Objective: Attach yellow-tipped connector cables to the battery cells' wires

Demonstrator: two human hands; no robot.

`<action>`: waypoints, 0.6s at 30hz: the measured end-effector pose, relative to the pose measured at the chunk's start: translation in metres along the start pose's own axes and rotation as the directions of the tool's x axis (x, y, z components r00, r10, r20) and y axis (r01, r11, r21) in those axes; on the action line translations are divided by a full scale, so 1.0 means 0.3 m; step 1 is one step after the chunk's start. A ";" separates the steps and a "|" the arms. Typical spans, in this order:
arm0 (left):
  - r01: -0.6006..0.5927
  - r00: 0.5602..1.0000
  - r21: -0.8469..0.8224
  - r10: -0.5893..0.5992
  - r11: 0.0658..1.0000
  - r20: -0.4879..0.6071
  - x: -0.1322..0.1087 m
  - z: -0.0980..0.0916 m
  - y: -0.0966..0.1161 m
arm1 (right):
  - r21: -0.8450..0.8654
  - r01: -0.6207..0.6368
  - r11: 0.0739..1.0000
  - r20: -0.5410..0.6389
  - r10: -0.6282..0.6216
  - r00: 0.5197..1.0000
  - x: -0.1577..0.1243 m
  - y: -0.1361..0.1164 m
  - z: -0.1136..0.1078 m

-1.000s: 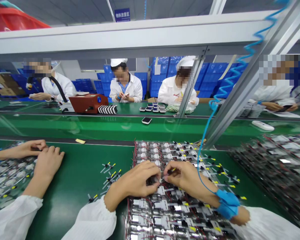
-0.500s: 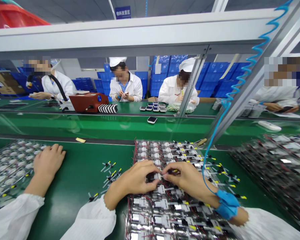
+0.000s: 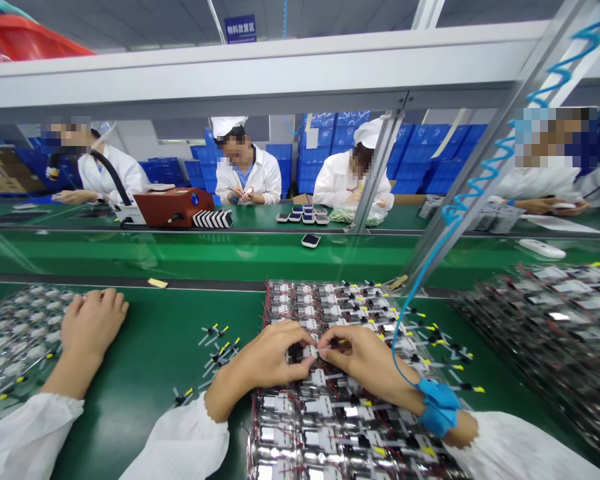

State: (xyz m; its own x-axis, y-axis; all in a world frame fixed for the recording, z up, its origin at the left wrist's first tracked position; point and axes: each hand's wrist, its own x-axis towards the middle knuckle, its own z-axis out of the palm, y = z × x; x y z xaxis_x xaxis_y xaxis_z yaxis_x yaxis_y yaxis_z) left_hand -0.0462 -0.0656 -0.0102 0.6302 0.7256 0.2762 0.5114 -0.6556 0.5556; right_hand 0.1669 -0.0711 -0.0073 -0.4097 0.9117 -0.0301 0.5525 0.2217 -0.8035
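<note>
My left hand (image 3: pixel 260 363) and my right hand (image 3: pixel 365 363) meet over a dense rows-and-columns array of small silver battery cells (image 3: pixel 290 403) with white tabs, red and black wires and yellow-tipped leads. Their fingertips pinch a small white tab (image 3: pixel 311 351) at the array's middle. A blue wrist strap (image 3: pixel 437 407) circles my right wrist, and its coiled blue cord rises to the frame. Loose wired connectors (image 3: pixel 219 352) lie on the green bench mat (image 3: pixel 155 347) to the left of my left hand. A co-worker's hand (image 3: pixel 94 323) rests on another cell array (image 3: pixel 15 340).
Another heap of wired cells (image 3: pixel 545 320) lies at the right. An aluminium frame beam (image 3: pixel 230 83) and an upright cross the view ahead. Beyond a green conveyor, co-workers sit at a facing bench with a red-brown machine (image 3: pixel 173 208), small trays and blue crates behind.
The co-worker's other hand has slid left, out of view. My hands stay pinched at the same spot, and the view has drifted slightly.
</note>
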 end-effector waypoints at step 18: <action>-0.003 1.000 0.002 0.003 1.000 0.025 0.006 0.021 -0.020 | 0.001 -0.020 1.000 0.011 0.020 1.000 0.017 -0.002 0.004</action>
State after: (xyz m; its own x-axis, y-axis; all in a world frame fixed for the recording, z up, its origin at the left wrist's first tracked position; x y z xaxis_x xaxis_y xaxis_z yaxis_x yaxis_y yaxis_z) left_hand -0.0443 -0.0617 -0.0178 0.6461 0.7181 0.2587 0.5104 -0.6585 0.5531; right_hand 0.1636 -0.0670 -0.0078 -0.4064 0.9122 -0.0527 0.5597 0.2030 -0.8034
